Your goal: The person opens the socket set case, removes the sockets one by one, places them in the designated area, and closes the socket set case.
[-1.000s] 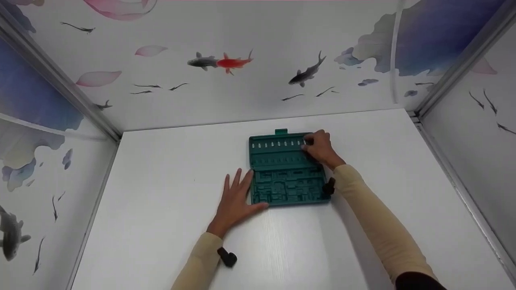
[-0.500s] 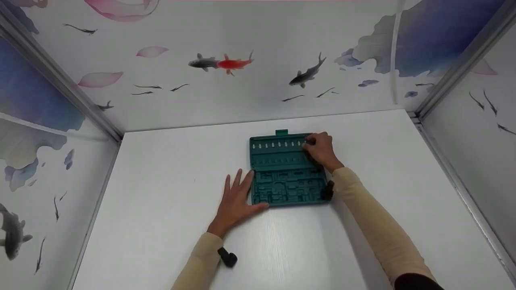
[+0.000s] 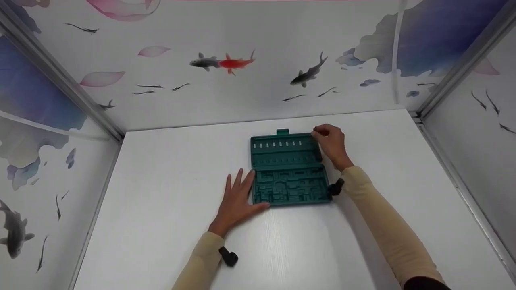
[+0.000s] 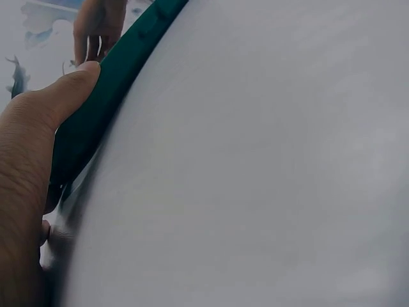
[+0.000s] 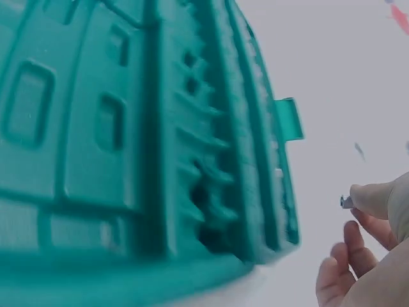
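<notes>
An open green tool case (image 3: 287, 160) lies toward the worktop's (image 3: 161, 209) far edge. Beside the case's far right corner, the right hand (image 3: 332, 144) pinches a small metal piece (image 5: 346, 202); the left hand (image 3: 236, 201), fingers spread wide, touches its near left corner.

Red fish (image 3: 237, 63) and pink petal (image 3: 102, 79) on pale wall (image 3: 242, 100)

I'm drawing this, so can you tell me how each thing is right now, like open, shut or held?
Green case: lying open.
Latch tab: unfastened.
Left hand: fingers spread, touching the case.
Right hand: pinching the metal piece.
Metal piece: held, out of the case.
Small pale pieces: lined up in the case.
</notes>
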